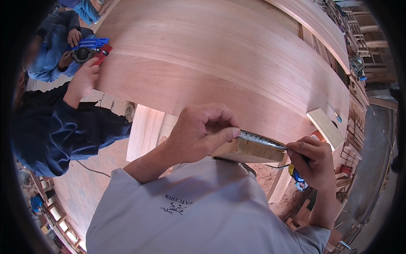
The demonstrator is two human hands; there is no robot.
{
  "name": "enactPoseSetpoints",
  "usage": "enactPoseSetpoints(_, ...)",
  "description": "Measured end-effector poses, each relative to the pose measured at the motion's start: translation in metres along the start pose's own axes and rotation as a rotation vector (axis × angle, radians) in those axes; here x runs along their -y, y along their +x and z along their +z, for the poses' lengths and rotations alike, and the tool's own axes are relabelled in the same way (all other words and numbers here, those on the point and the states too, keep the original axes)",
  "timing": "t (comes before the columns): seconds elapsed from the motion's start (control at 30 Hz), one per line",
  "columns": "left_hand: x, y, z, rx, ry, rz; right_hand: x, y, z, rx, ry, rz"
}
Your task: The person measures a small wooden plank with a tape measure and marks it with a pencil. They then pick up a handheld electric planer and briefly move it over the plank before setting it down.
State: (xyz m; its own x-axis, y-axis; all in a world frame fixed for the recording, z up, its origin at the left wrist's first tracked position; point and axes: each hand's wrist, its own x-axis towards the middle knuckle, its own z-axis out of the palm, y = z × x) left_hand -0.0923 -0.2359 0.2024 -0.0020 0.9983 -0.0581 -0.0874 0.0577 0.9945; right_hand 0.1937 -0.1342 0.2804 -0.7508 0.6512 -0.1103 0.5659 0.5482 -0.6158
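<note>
Where the two hands meet their work, between three and four o'clock of the picture's centre, a metal tape blade (261, 139) runs along the far edge of a rough wooden block (259, 149), just short of the large wooden panel (203, 63) at twelve o'clock. Left hand (203, 133), near the centre: thumb and forefinger pinch the blade's nine-o'clock end, remaining fingers curled clear. Right hand (312, 158), toward four o'clock: thumb and forefinger appear to nip the opposite end; exact finger contact there is partly hidden. Whether the blade bears on the wood along its whole length cannot be told. Handling assessment: the blade is judged light, thin and springy, stiff enough along its curve for this short span, but liable to kink if pressed sideways and to slip in dusty fingers. Its edges may prove sharp. Recommended hold: flat faces between thumb pad and forefinger, close to each end, leaving the middle markings uncovered. The block is judged firm, and rough enough to resist sliding.
</note>
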Motion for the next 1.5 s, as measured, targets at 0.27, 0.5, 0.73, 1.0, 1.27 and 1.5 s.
enactPoseSetpoints(0.27, 0.0013, -0.0004, 0.0009, 0.0, -0.027, -0.022, 0.0004, 0.0018, 0.0004, -0.002, 0.002, -0.008)
enactPoseSetpoints(0.5, 0.0026, -0.0012, 0.0015, -0.001, -0.043, -0.015, 0.0007, 0.0017, 0.0033, -0.029, -0.01, -0.02)
enactPoseSetpoints(0.73, 0.0021, -0.0009, 0.0033, -0.005, -0.063, -0.027, 0.0019, 0.0014, -0.0014, 0.024, -0.021, 0.0)
enactPoseSetpoints(1.0, 0.0018, -0.0011, 0.0029, -0.002, -0.05, -0.047, 0.0011, 0.0017, -0.001, 0.023, -0.012, -0.003)
enactPoseSetpoints(1.27, 0.0013, -0.0015, 0.0024, 0.001, -0.035, -0.048, 0.002, 0.0014, -0.0013, 0.025, -0.022, -0.001)
enactPoseSetpoints(1.5, 0.0043, -0.0016, 0.0024, 0.002, -0.031, -0.03, 0.0022, 0.0016, -0.0026, 0.036, -0.04, -0.001)
